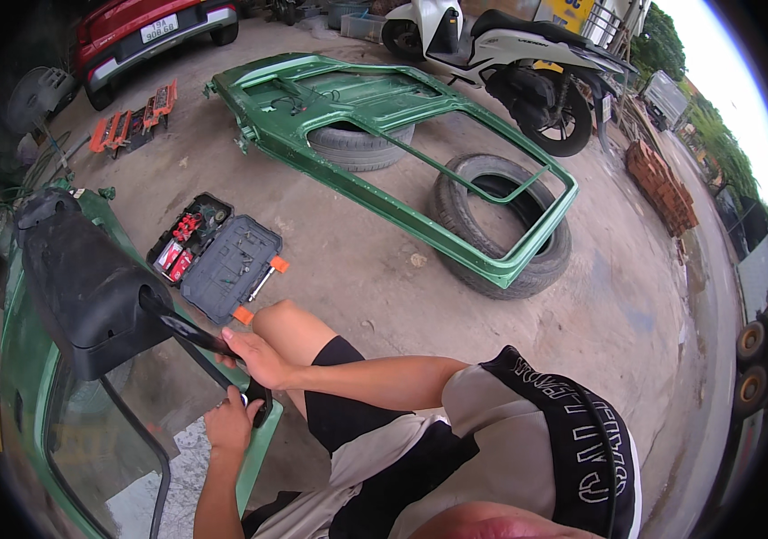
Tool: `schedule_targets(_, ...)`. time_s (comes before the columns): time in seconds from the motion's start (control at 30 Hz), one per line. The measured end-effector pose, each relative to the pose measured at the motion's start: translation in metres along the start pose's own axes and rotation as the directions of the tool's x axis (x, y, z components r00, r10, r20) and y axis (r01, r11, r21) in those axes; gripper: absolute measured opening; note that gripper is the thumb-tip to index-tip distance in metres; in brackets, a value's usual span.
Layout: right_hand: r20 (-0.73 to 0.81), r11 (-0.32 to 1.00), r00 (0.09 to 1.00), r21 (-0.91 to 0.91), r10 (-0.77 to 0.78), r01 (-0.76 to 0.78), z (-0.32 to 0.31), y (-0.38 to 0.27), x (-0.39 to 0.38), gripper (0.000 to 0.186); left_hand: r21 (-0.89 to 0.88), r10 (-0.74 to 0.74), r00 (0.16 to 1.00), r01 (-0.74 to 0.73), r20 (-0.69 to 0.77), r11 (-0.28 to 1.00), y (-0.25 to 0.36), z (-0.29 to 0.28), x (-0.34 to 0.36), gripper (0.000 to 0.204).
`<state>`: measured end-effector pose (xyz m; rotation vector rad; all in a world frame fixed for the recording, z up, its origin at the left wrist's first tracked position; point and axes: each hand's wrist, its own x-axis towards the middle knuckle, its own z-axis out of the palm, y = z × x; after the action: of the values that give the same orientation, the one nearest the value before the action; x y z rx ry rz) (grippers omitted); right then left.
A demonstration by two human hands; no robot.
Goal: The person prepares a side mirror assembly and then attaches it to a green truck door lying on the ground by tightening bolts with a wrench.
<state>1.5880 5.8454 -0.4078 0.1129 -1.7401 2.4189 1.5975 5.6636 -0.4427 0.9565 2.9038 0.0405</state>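
Observation:
A green vehicle door [262,458] with a glass window stands at my left. A large black side mirror [96,278] hangs over it on a curved black mirror arm [188,329], which runs down to a dark bracket [261,401] at the door's edge. Near the lower end of that arm, the fingers of my right hand [258,357] are closed round the tube. Just below, my left hand [231,420] pinches at the bracket with bent fingers. A small shiny spot shows at its fingertips, too small to name.
On the floor ahead lies an open tool case [226,256]. Another green door frame [330,171] rests on two tyres [469,225]. Farther back are an orange toolbox [137,121], a red car [155,36] and a scooter [528,72]. Bricks [662,189] are stacked at the right.

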Motion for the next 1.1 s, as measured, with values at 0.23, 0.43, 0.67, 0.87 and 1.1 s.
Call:
schedule_targets(0.23, 0.008, 0.998, 0.999, -0.061, 0.034, -0.033, -0.011, -0.005, -0.003, 0.064, 0.074, 0.527, 0.841, -0.522, -0.122, 0.85, -0.028, -0.015, 0.044, 0.055)
schedule_targets(0.43, 0.042, 1.0, 0.999, -0.018, 0.014, -0.013, -0.008, 0.002, -0.002, 0.061, -0.147, 0.112, 0.993, -0.116, -0.037, 0.982, 0.004, -0.011, 0.014, 0.048)
schedule_targets(0.67, -0.022, 1.0, 1.0, -0.013, -0.005, 0.004, -0.008, 0.001, -0.004, 0.066, -0.357, -0.399, 0.905, 0.425, 0.148, 0.832, 0.042, -0.015, 0.004, 0.049)
schedule_targets(0.87, 0.013, 0.998, 1.0, -0.058, 0.023, -0.023, -0.006, -0.005, -0.002, 0.067, -0.657, -0.418, 0.885, 0.442, 0.207, 0.611, 0.01, 0.022, 0.0, 0.048)
schedule_targets(1.1, 0.04, 0.999, 0.998, -0.017, 0.038, -0.037, -0.008, -0.006, -0.003, 0.062, -0.818, -0.233, 0.924, 0.379, 0.304, 0.433, 0.003, -0.015, 0.001, 0.03)
